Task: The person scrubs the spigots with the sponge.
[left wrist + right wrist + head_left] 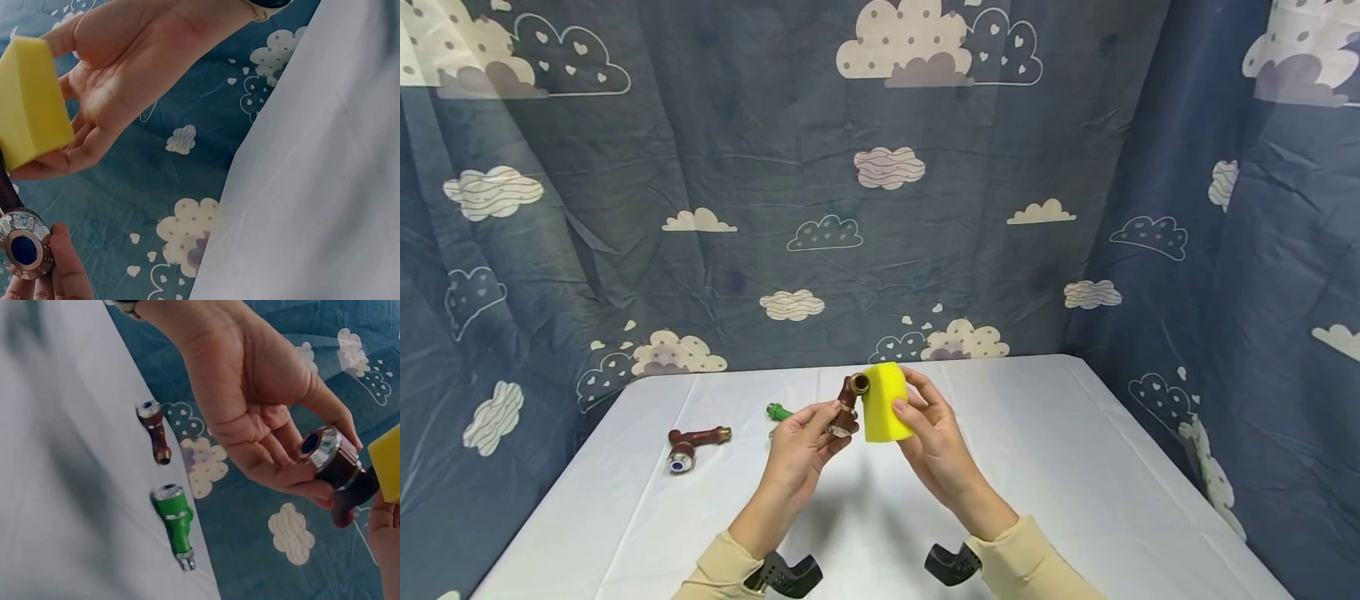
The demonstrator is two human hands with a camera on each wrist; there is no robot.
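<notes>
Between its thumb and fingers my left hand point(799, 446) pinches a dark red-brown water tap point(846, 408) with a brass end. In the left wrist view the tap's silver cap with a dark blue centre point(25, 250) shows. My right hand point(938, 446) grips a yellow sponge point(886, 404), thumb on its near face. The sponge stands upright right beside the tap's brass end and overlaps it in the right wrist view. Both hands are raised above the white table.
A second red-brown tap point(700, 437) lies on the white table point(1060, 483) to the left. A green tap point(175, 525) lies behind my left hand, mostly hidden in the head view. Dark blue cloud-print cloth point(760, 167) hangs behind and at both sides.
</notes>
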